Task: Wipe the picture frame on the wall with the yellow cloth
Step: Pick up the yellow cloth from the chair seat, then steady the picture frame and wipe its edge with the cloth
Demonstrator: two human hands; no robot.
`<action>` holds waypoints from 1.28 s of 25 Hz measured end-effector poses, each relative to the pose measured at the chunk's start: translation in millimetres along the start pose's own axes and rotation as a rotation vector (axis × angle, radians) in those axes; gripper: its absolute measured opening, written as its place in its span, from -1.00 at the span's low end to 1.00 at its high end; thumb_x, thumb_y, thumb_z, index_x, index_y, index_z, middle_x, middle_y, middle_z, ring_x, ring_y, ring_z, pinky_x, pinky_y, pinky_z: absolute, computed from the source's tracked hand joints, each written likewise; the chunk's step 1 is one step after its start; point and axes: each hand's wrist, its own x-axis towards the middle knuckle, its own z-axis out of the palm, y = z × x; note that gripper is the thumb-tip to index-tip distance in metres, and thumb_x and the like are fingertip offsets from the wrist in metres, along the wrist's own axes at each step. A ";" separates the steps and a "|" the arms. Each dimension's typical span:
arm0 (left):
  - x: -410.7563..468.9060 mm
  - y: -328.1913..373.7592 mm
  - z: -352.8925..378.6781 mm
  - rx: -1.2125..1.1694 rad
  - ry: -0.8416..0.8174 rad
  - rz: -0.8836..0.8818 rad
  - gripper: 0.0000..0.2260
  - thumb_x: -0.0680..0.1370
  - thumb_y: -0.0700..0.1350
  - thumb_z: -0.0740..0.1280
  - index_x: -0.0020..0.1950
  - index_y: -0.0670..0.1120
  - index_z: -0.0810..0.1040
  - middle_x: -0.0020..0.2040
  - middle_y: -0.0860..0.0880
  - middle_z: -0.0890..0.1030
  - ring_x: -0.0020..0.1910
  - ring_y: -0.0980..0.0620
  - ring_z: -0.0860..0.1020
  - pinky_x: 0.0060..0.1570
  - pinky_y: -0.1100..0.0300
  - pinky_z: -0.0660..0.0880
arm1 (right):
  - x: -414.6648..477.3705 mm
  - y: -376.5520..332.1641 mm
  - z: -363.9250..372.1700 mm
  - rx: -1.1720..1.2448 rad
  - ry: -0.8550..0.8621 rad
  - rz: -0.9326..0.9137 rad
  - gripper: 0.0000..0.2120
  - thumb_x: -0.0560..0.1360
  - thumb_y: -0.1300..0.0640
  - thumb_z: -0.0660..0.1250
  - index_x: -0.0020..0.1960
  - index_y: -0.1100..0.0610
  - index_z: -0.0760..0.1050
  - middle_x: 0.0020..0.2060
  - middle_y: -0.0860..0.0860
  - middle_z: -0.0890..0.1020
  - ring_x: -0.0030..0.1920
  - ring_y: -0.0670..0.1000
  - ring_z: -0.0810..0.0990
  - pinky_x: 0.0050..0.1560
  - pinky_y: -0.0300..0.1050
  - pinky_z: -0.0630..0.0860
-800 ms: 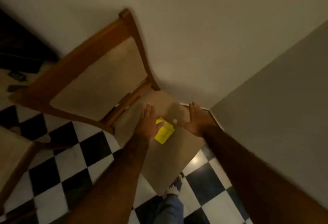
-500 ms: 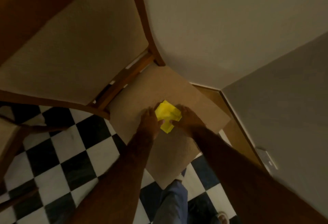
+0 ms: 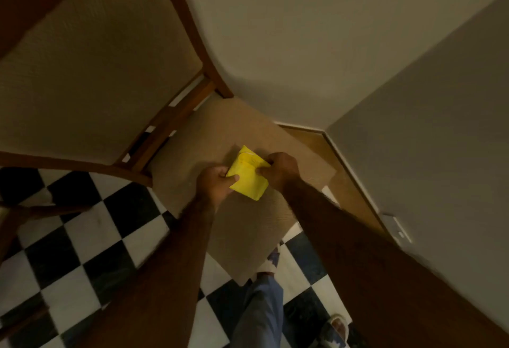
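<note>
From the head view, looking steeply down, the person has both hands on the yellow cloth (image 3: 248, 175), which sits folded into a small pad above the beige seat (image 3: 248, 226) of a wooden chair (image 3: 190, 30) pushed into the corner. The left hand (image 3: 216, 186) pinches the cloth's near-left edge with thumb over the top and fingers (image 3: 220, 174) curled beneath; the right hand (image 3: 281, 171) pinches the far-right edge, its fingers folded onto the fabric. Whether the cloth rests on the seat or is lifted just clear of it, I cannot tell. The picture frame is nowhere in sight — only bare wall (image 3: 303, 30) shows above. To my eye the step is gathering the cloth into a firm pad: best to keep the folds tidy so a flat, clean face can be presented to the frame, then pass it to one hand. Room is tight — the chair back rises close on the left, the two walls meet just beyond the seat, and a skirting board (image 3: 355, 174) runs along the right wall. The checkered floor (image 3: 91, 234) behind, where the person's feet stand, offers the open way to step back and turn.
</note>
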 end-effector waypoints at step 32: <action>-571.8 557.8 33.9 -0.428 -0.461 1.293 -0.78 0.48 -0.35 0.47 0.12 -0.25 0.64 -0.09 -0.16 0.71 -0.13 -0.05 0.69 -0.17 0.19 0.69 | -654.7 -104.8 -582.0 -0.347 1.105 -0.325 -0.67 0.44 0.01 0.53 0.15 0.13 0.69 0.02 0.10 0.74 0.02 0.09 0.69 -0.08 -0.15 0.51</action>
